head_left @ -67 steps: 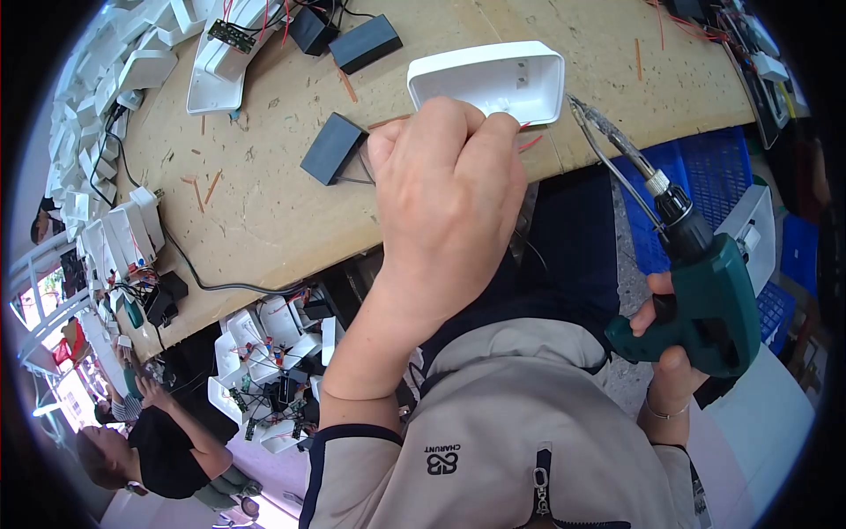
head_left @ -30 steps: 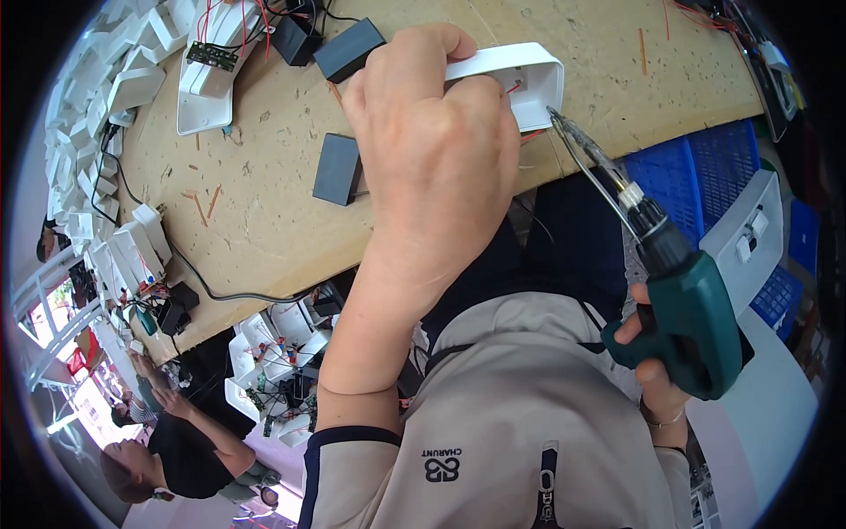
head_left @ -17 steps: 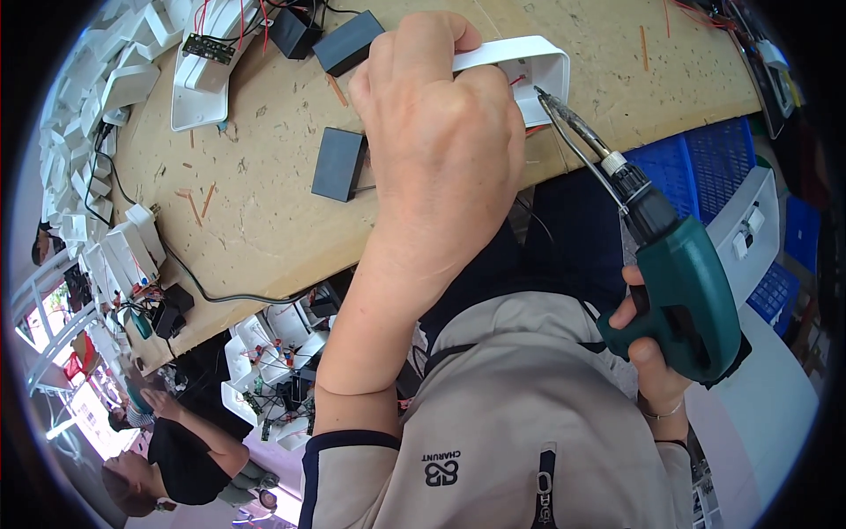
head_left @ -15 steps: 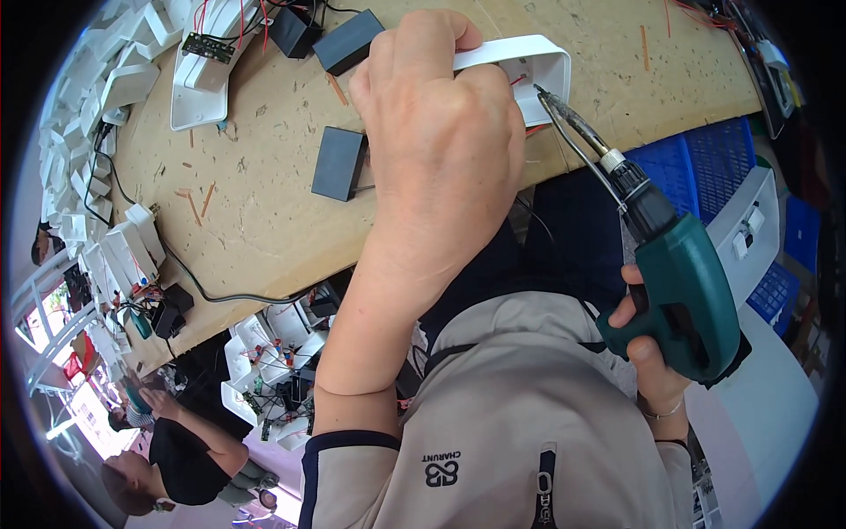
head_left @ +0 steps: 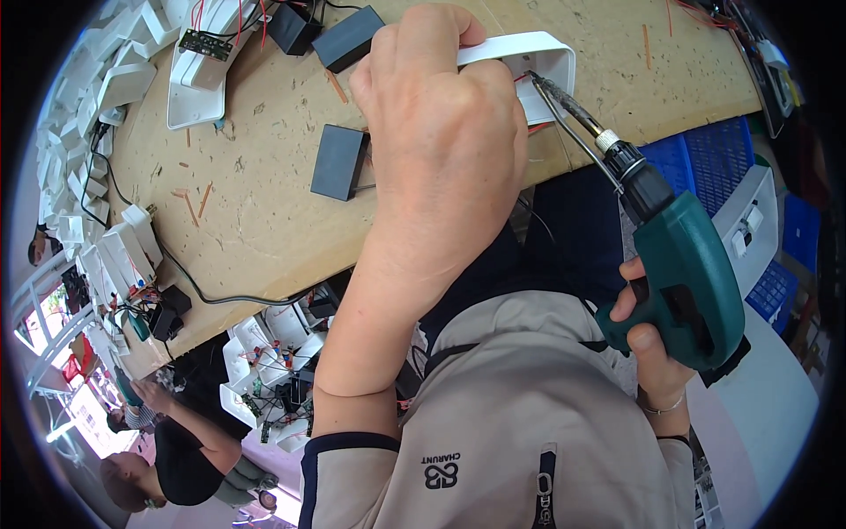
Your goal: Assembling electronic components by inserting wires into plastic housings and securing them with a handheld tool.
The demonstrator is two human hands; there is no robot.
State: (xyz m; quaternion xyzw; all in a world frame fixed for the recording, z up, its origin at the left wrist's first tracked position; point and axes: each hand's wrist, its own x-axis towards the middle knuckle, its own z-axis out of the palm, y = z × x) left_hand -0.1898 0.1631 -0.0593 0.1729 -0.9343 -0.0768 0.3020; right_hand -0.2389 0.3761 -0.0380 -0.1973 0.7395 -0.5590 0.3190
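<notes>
My left hand [head_left: 445, 132], back turned up, is closed on a white plastic housing [head_left: 515, 44] near the table's front edge. Its fingers hide much of the housing. A red wire [head_left: 522, 78] shows inside. From the right, my right hand [head_left: 656, 357] grips a dark green trigger-type soldering gun [head_left: 692, 273], one finger at the trigger. The gun's thin tip reaches into the housing's open side, close to the red wire; contact cannot be made out. A thin metal tube runs alongside the tip. Just left of my left wrist lies a dark grey box [head_left: 338, 162].
Another dark grey box [head_left: 348, 40] and a white housing with a circuit board [head_left: 205, 44] lie farther back. White housings [head_left: 79, 115] are heaped at far left. A black cable [head_left: 220, 300] crosses the left edge. Blue crates [head_left: 714, 159] stand at right. Another person [head_left: 189, 458] works at lower left.
The soldering gun's tip has moved slightly left and up, farther into the housing, close to the red wire. The housing has shifted a little right and up. Both hands keep their grip.
</notes>
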